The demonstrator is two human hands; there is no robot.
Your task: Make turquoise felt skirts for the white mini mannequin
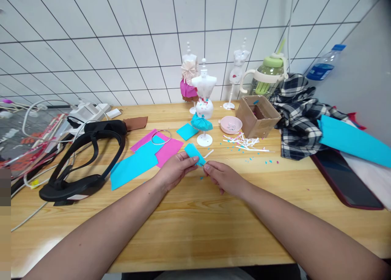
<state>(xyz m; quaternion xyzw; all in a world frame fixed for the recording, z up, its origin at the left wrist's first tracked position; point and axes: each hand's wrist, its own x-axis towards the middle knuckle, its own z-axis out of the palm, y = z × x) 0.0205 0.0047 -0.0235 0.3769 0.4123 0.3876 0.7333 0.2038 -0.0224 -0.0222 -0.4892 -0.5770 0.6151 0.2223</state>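
A small piece of blue paper (193, 151) is held between my two hands, above the middle of the table. My left hand (176, 168) pinches its left side, thumb on top. At its lower right corner, the closed fingers of my right hand (222, 176) grip the edge. A white paper strip (209, 153) lies just beyond the right fingers. Behind the hands stands a white mini dress form (204, 86) with a gathered blue paper skirt (201, 122) low on its body. Another blue paper piece (187, 131) lies left of its base.
Pink paper (169, 149), a larger blue sheet (134, 166) and a metal ring (165, 141) lie left. A black headset strap (85, 186) is further left. Rightward are a pink bowl (231, 125), white strips (244, 141), a cardboard box (259, 123), a jug (267, 74) and a phone (348, 182).
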